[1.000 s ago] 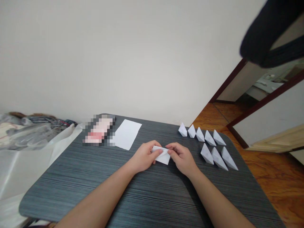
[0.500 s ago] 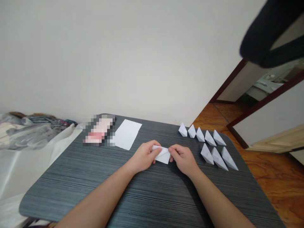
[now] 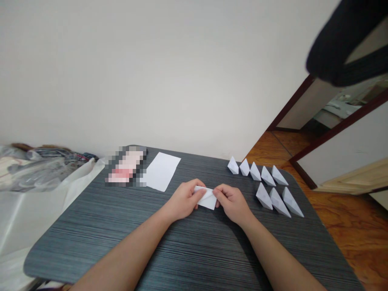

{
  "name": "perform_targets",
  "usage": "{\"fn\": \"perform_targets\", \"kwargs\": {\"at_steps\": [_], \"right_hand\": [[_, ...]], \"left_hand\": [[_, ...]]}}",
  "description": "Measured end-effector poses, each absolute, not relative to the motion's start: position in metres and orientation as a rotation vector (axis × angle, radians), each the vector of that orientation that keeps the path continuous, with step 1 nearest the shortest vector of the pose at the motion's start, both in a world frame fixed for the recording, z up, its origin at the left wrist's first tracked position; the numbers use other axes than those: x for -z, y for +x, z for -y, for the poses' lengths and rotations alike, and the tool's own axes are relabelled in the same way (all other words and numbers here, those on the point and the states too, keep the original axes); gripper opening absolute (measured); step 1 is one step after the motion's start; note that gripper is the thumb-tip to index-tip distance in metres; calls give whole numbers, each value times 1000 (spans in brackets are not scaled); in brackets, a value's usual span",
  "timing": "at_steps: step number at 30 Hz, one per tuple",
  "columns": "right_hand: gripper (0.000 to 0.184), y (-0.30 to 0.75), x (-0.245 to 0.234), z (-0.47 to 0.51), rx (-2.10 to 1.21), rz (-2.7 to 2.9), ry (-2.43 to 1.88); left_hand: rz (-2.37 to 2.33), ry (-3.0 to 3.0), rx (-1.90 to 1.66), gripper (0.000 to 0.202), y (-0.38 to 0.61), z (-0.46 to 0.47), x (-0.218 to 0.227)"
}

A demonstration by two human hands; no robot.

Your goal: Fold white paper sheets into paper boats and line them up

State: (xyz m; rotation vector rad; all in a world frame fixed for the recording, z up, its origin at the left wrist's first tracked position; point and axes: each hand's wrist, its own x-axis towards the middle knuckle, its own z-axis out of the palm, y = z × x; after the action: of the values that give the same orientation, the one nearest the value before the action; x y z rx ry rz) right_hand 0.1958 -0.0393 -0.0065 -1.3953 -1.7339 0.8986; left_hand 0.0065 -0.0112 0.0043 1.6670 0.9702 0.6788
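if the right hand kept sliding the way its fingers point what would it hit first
The right hand points leftward at the folded white paper it already pinches. Just past that, it would meet the left hand gripping the other end. Depth looks about equal, so contact seems likely.

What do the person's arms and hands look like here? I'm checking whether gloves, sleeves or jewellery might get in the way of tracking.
Both forearms are bare up to the bottom edge of the picture, with no sleeve in view. The left hand and the right hand wear no gloves. No ring, watch, bracelet or marking shows on either wrist or on the fingers that can be seen.
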Motion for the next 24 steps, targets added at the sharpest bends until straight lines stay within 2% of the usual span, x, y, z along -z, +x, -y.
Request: {"fn": "perform_targets", "kwargs": {"at_steps": [12, 24], "right_hand": [[19, 194, 9, 38, -1015, 1699, -1382], [23, 194, 5, 39, -988, 1775, -1401]], "left_hand": [[-1025, 1745, -669, 27, 8, 13, -10], [-1015, 1779, -651, 27, 9, 13, -10]]}}
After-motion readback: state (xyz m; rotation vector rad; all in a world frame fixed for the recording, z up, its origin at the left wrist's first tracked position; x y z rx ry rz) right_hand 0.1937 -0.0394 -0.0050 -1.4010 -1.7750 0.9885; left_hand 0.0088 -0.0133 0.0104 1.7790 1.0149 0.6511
